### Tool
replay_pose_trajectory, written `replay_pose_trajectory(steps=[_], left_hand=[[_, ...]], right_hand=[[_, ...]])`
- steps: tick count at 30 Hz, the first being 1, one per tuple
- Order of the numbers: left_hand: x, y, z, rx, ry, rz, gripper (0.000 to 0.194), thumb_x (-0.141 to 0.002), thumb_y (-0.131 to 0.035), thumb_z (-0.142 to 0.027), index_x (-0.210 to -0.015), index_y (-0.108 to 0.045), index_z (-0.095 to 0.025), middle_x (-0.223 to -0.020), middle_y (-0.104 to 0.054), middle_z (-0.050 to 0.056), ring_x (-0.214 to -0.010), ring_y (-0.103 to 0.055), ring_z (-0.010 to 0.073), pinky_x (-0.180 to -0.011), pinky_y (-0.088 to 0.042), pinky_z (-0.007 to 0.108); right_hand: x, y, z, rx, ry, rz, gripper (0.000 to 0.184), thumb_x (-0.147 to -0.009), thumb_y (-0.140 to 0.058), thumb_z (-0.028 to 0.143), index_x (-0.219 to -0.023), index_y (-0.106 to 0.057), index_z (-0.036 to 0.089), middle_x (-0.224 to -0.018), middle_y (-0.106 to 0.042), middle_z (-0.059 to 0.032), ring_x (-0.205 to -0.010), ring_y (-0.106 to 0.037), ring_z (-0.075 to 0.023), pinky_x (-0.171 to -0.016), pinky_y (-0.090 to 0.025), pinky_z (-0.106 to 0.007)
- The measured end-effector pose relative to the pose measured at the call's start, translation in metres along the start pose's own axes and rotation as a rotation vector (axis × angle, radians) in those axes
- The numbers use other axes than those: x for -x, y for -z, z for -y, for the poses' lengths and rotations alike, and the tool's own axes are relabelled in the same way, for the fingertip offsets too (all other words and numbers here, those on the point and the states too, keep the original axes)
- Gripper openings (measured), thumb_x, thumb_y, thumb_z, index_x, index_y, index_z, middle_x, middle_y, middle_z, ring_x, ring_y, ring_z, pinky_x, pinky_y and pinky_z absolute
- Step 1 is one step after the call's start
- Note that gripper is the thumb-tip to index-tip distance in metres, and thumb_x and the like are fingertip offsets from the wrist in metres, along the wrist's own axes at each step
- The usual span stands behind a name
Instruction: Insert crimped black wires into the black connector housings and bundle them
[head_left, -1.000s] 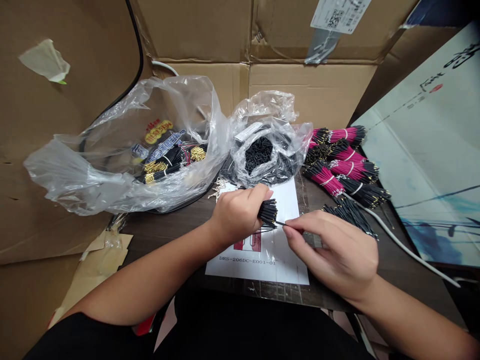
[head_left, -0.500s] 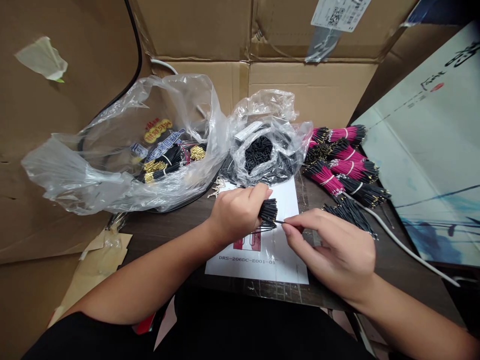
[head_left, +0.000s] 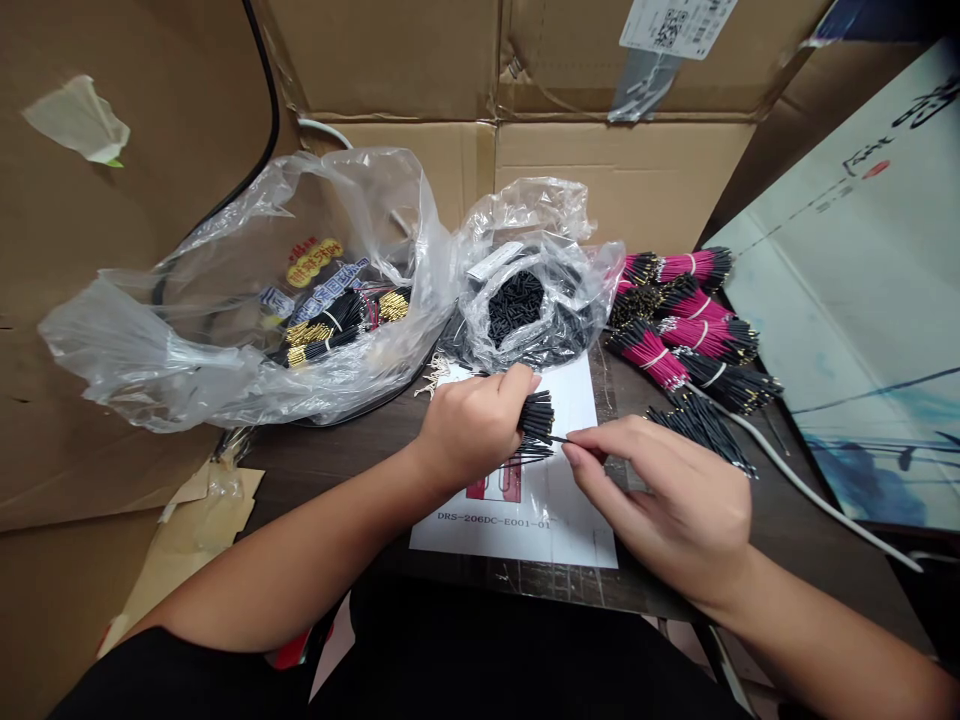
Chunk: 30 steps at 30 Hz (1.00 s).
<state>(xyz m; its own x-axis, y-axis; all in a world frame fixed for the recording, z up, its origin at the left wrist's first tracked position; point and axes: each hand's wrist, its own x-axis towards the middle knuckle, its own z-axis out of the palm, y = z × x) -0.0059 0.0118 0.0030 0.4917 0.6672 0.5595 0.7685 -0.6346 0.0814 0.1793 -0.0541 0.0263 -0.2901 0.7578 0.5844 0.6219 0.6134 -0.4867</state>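
Observation:
My left hand is closed round a bundle of thin black wires, whose ends stick out to the right of the fist. Just right of it, my right hand pinches one thin black piece at its fingertips and holds it against the bundle's end. Both hands hover over a white printed sheet on the dark table. An open clear bag of small black tubes lies just behind the left hand.
A large clear bag with gold-tipped black wire bundles lies at the left. Pink and black wire bundles and loose black wires lie at the right, beside a white cable. Cardboard walls surround the table; a printed board leans at right.
Both hands have stayed almost still; the right fingertips have edged slightly closer to the bundle's end.

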Motion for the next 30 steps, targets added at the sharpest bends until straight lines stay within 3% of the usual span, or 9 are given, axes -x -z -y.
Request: replay_pose_trajectory(steps=[9,15,19,25,30], left_hand=[[-0.002,0.004,-0.003,0.29,0.131,0.34,0.012,-0.08,-0.051,-0.019,-0.09,-0.058,-0.018,-0.07,-0.065,0.0,-0.064,-0.063,0.0189,-0.055,-0.037,0.026],[-0.005,0.01,-0.007,0.661,0.201,0.557,0.012,-0.082,-0.046,-0.013,-0.088,-0.055,-0.018,-0.055,-0.056,-0.005,-0.053,-0.057,0.0117,-0.058,-0.04,0.022],[-0.008,0.013,-0.009,0.907,0.177,0.65,0.01,-0.085,-0.048,-0.016,-0.081,-0.057,-0.016,-0.058,-0.056,-0.004,-0.055,-0.054,0.009,-0.057,-0.039,0.019],[-0.011,0.014,-0.008,1.243,0.128,0.87,0.024,-0.093,-0.045,-0.025,-0.081,-0.062,-0.012,-0.07,-0.058,-0.001,-0.061,-0.052,0.0074,-0.06,-0.04,0.019],[-0.011,0.016,-0.003,1.39,0.151,1.07,0.035,-0.095,-0.044,-0.041,-0.086,-0.063,-0.013,-0.056,-0.038,-0.005,-0.049,-0.036,0.0065,-0.049,-0.03,0.02]], right_hand=[[-0.002,0.0,-0.003,0.015,0.008,-0.033,0.022,-0.078,-0.068,0.008,-0.099,-0.065,0.015,-0.081,-0.066,-0.0015,-0.072,-0.059,-0.0091,-0.069,-0.05,-0.024],[-0.006,0.007,-0.004,-0.01,0.058,0.006,0.024,-0.077,-0.068,0.004,-0.099,-0.065,0.013,-0.085,-0.068,-0.0034,-0.075,-0.06,-0.0098,-0.072,-0.05,-0.024],[-0.013,0.017,-0.005,-0.008,0.115,0.053,0.023,-0.079,-0.065,0.005,-0.101,-0.065,0.011,-0.089,-0.069,-0.0055,-0.079,-0.062,-0.0108,-0.076,-0.051,-0.024],[-0.03,0.033,-0.006,-0.075,0.15,0.201,0.015,-0.083,-0.06,0.007,-0.097,-0.064,0.012,-0.08,-0.066,-0.0042,-0.074,-0.059,-0.0111,-0.072,-0.049,-0.024],[-0.057,0.044,-0.013,-0.127,0.182,0.394,0.007,-0.087,-0.058,0.016,-0.093,-0.062,0.016,-0.082,-0.065,-0.0025,-0.073,-0.058,-0.0106,-0.068,-0.045,-0.023]])
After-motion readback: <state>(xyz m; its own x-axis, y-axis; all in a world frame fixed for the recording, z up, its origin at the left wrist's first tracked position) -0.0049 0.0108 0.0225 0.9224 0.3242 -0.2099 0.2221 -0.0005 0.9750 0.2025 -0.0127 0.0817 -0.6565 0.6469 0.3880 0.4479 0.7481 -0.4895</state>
